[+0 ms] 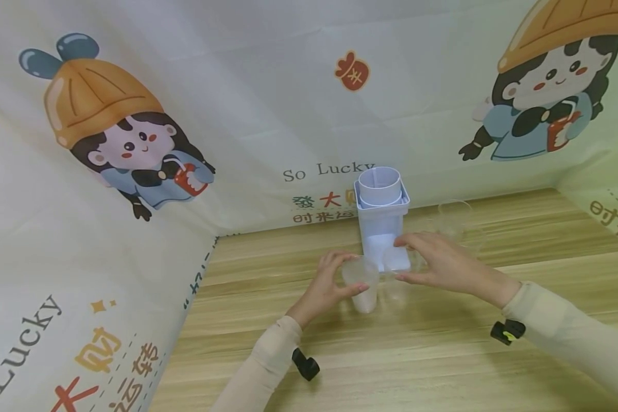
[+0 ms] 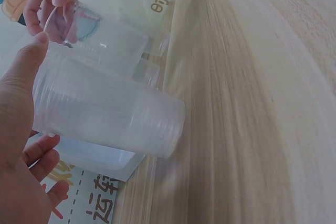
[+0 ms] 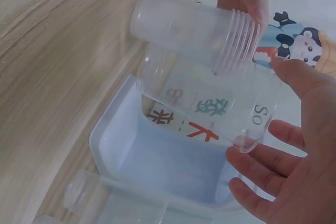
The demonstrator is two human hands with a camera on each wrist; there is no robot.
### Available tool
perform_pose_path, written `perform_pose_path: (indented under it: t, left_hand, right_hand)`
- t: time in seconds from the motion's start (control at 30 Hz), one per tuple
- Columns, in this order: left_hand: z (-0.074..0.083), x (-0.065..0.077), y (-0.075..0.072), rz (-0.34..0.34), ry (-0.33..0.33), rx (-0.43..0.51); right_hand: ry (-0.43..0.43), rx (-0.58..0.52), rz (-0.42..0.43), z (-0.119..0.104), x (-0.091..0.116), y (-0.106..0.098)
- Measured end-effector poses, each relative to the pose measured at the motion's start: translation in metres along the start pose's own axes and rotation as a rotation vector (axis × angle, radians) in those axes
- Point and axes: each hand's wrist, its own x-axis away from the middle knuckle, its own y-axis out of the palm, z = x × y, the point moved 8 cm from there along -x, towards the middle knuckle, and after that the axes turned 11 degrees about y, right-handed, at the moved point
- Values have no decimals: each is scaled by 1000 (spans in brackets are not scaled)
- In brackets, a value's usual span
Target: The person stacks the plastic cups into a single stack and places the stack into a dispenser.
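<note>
My left hand [image 1: 332,283] grips a stack of translucent plastic cups [image 2: 110,108] near the mouth end, thumb on one side and fingers on the other. Several rims sit close together in the stack [image 3: 194,30]. Beside it, my right hand [image 1: 440,260] holds a single clear plastic cup [image 3: 210,103] by its rim, between thumb and fingertips. This cup stands next to the stack; whether the two touch I cannot tell. Right behind both cups is a pale lavender cup dispenser [image 1: 383,220] with a round tube on top and an open front.
More clear cups [image 1: 454,216] stand on the wood-grain table [image 1: 401,355], right of the dispenser; they also show at the lower left of the right wrist view. A printed cloth [image 1: 268,114] hangs behind and along the sides.
</note>
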Motion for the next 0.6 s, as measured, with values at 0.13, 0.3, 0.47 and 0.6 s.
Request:
perform_pose_path:
  t: [0.13,0.3,0.47,0.6]
  left_hand:
    - [1,0,-1,0,8,-7]
    - [1,0,-1,-3,13,-13]
    - [-1,1,0,-14,-5,-24]
    - [0,1,0,-10,5,-24]
  right_hand:
    - [-5,-5,6,-3,-2,-1]
    - [-20,-24,18,-7,-5,-3]
    - [-47,-39,44,-11,-8,-7]
    - [-58,-55,59,-14,-11,-11]
